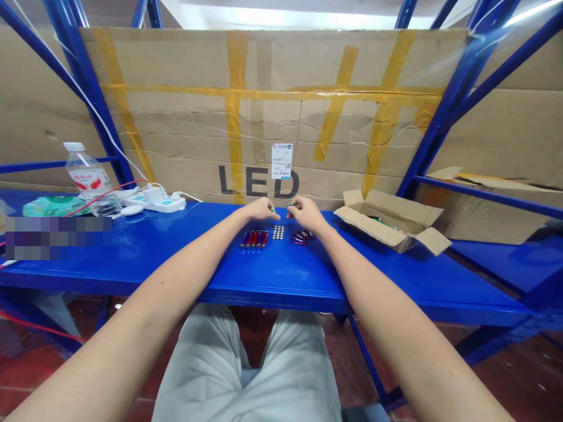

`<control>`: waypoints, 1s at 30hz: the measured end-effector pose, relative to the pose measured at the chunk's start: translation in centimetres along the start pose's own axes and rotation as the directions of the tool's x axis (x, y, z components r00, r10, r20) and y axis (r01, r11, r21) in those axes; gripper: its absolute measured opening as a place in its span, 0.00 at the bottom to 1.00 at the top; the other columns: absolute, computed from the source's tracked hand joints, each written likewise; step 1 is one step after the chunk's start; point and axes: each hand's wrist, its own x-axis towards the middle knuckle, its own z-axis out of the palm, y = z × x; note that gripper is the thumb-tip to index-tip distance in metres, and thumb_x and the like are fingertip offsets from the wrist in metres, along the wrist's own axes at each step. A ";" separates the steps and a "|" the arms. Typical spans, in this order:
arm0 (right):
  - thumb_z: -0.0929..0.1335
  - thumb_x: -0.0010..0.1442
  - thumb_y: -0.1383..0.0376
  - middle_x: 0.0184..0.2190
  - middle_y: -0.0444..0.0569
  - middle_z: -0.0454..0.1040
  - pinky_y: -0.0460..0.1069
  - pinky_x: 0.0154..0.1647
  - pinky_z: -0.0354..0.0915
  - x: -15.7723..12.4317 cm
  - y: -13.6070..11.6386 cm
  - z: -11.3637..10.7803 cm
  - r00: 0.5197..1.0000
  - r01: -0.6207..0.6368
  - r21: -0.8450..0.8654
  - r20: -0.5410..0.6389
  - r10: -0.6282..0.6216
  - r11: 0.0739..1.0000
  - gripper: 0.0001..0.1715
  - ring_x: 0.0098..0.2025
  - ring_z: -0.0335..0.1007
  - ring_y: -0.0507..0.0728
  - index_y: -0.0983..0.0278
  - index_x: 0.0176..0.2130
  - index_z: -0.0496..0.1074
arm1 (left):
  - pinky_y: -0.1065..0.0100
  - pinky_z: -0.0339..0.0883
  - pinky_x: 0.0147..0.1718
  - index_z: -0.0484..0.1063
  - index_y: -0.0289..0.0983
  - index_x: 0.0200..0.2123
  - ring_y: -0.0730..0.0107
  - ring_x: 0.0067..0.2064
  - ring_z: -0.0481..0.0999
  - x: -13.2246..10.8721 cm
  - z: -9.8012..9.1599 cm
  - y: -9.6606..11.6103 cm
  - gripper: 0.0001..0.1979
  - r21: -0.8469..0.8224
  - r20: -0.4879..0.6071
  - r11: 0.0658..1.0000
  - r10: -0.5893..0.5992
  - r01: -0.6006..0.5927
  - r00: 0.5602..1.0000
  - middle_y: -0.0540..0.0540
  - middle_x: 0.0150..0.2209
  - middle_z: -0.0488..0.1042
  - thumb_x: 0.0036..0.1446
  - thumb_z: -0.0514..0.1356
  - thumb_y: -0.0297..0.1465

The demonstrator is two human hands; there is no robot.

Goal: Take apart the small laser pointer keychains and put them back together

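Both of my hands hover near the back of the blue table (272, 274), close to each other but apart. My left hand (260, 209) is closed, fingers pinched, with a tiny green spot at its fingertips. My right hand (305, 213) is pinched too, and a small dark and green bit shows at its tips; I cannot make out either thing. Just below them lies a row of red and purple metal tubes (254, 239), like small flashlights. Beside it sits a block of silver button cells (278, 232). Several red carabiner clips (301, 237) lie under my right hand.
An open cardboard box (373, 230) with green bits inside stands right. At left are a water bottle (88, 179), a white power strip (165, 202), cables and a green packet (55, 206). A large cardboard sheet (185, 129) rises behind, between blue posts (444, 117).
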 end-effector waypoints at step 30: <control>0.68 0.59 0.67 0.26 0.49 0.78 0.45 0.25 0.60 -1.3 -0.2 -2.2 0.983 -0.154 -0.166 0.075 0.168 0.974 0.05 0.25 0.69 0.52 0.65 0.31 0.70 | 0.72 0.65 0.23 0.74 0.35 0.20 0.66 0.25 0.75 -5.2 -5.6 -3.8 0.08 -0.005 0.390 0.883 -0.430 0.469 0.814 0.43 0.22 0.76 0.32 0.70 0.25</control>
